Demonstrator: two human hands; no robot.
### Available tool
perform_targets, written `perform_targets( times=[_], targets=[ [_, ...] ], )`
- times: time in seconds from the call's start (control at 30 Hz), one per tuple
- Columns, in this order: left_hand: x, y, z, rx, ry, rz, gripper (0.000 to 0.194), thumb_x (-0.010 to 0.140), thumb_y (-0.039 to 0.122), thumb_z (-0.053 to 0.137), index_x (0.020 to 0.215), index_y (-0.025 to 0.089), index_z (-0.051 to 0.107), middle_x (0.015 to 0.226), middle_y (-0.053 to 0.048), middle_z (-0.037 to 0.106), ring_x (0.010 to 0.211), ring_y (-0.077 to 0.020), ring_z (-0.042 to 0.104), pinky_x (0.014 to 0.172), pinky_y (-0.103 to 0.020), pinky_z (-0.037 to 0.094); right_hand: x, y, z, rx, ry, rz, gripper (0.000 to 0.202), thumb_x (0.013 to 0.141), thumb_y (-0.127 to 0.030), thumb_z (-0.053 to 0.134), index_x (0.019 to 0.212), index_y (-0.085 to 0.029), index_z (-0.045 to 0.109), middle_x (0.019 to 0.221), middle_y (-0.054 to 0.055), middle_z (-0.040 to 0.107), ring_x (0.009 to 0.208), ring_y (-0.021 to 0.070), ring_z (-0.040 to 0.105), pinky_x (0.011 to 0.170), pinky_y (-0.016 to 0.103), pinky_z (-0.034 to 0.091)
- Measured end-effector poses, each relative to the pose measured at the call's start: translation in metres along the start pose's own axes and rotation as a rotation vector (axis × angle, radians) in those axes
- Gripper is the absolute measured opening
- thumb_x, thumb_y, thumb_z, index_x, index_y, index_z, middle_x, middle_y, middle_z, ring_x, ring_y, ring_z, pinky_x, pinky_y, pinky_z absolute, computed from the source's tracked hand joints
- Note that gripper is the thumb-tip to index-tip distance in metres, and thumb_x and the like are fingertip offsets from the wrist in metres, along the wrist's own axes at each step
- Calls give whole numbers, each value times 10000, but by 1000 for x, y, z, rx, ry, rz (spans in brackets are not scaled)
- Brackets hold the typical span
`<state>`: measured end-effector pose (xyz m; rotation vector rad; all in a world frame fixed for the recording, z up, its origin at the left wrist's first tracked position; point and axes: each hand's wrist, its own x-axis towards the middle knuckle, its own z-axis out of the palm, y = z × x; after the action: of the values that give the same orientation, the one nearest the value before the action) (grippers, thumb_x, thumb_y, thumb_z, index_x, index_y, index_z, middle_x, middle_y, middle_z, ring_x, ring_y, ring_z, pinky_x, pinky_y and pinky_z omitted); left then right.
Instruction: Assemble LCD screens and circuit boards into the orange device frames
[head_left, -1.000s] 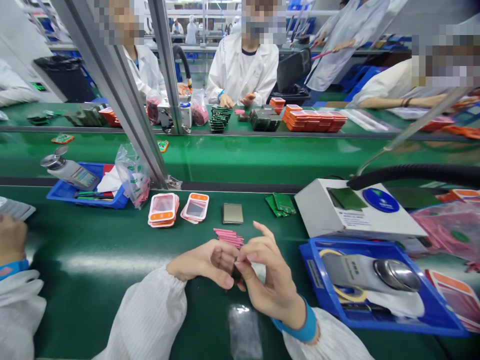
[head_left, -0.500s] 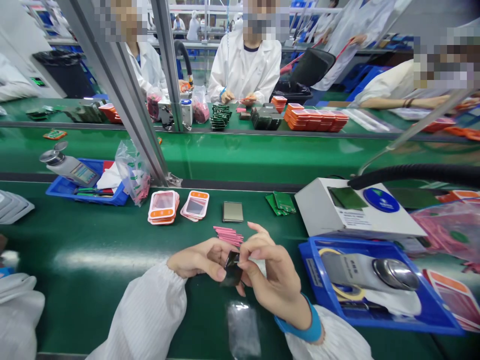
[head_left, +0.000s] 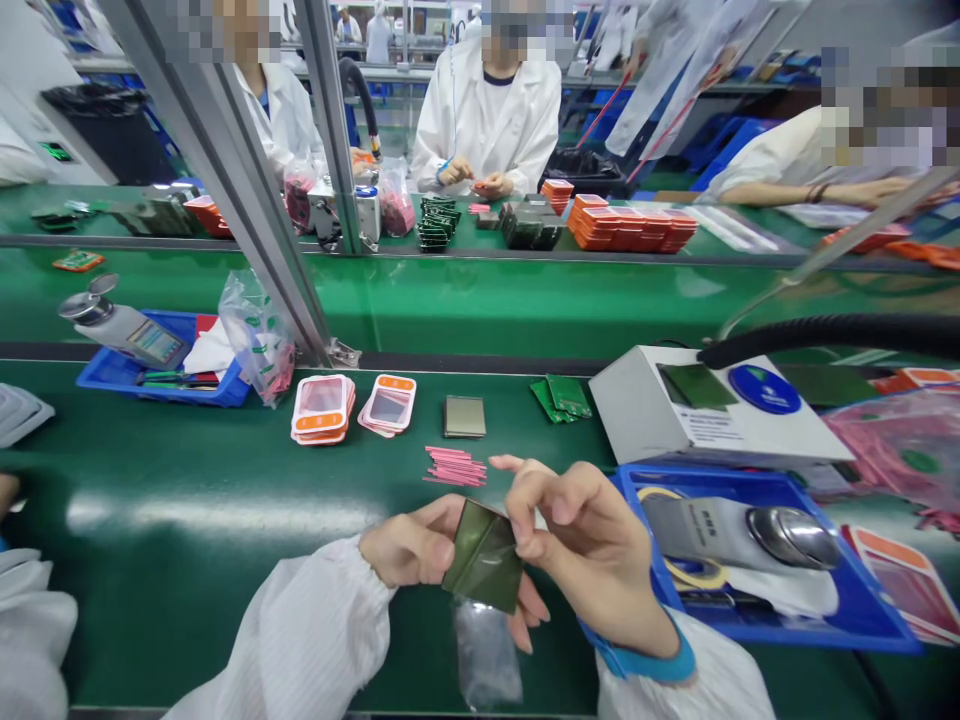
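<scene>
My left hand (head_left: 420,545) holds a dark olive square panel (head_left: 480,560) by its left side, thumb on top and some fingers beneath it. A shiny clear film lies over part of the panel. My right hand (head_left: 581,550), with a blue band at the wrist, pinches at the panel's upper right edge, index finger and thumb together. Just beyond the hands lie several pink strips (head_left: 455,466). Farther back are a stack of grey square panels (head_left: 464,416), green circuit boards (head_left: 560,398) and orange-and-white frames (head_left: 323,408). Under the panel, a clear plastic bag (head_left: 487,660) lies on the table.
At the right, a blue tray (head_left: 795,625) holds a dispenser bottle and tape, with a white box (head_left: 645,410) behind it. Another blue tray (head_left: 165,392) stands at the left, beside a metal post (head_left: 247,190). People in white coats sit across the green belt (head_left: 465,310).
The panel has turned from edge-on to show its broad face. My right hand has moved right, its fingers now at the panel's upper right edge. The whole view has shifted slightly.
</scene>
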<state>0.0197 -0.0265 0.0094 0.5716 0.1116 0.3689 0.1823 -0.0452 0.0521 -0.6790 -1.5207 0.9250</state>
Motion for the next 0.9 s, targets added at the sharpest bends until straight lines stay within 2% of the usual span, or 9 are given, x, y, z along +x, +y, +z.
perform_targets(
  times=[0.1,0.23,0.37,0.57,0.73,0.83,0.9],
  targets=[
    [0,5,6,-34,-55,-27,618,541,470,776,1033,117,654,875,-162,723,738,-310,687,883,-504,449,0,-2,-3,70,-22,46,228,892,-252,604,829,-252,385,611,-79,512,560,106,531,926,529,498],
    [-2,6,7,-107,-115,-51,658,534,400,798,1115,131,651,941,-143,723,816,-313,695,910,-485,458,3,-5,-6,191,-66,96,270,874,-270,636,825,-260,371,594,-88,495,551,100,494,916,501,508],
    [-5,4,7,-138,-110,-53,686,536,393,808,1150,135,643,972,-147,722,847,-326,697,932,-501,447,4,-3,-9,270,-73,131,290,866,-315,645,821,-267,363,566,-91,460,543,110,480,869,480,532],
    [-6,5,11,-154,-128,-39,661,554,380,829,1155,171,647,999,-150,720,917,-338,685,1004,-553,365,0,1,-13,398,-90,199,286,857,-282,655,848,-279,370,577,-98,441,534,106,466,880,454,508],
    [-3,3,10,-176,-210,56,662,586,371,820,1172,130,627,1004,-152,713,903,-328,693,967,-547,391,-4,3,-12,603,-16,303,277,821,-298,700,860,-286,427,577,-91,423,579,113,401,900,377,449],
    [-2,1,9,-169,-238,67,662,607,377,806,1182,109,614,1031,-160,705,931,-337,687,977,-552,382,-4,3,-11,687,-31,322,254,821,-258,698,885,-297,455,580,-91,408,581,115,367,882,342,422],
    [-3,0,8,-185,-253,58,665,612,347,807,1208,134,605,1064,-155,702,953,-335,683,996,-556,366,-4,3,-12,709,-46,331,254,818,-252,699,889,-304,461,571,-93,393,575,119,351,875,344,417]
  ],
)
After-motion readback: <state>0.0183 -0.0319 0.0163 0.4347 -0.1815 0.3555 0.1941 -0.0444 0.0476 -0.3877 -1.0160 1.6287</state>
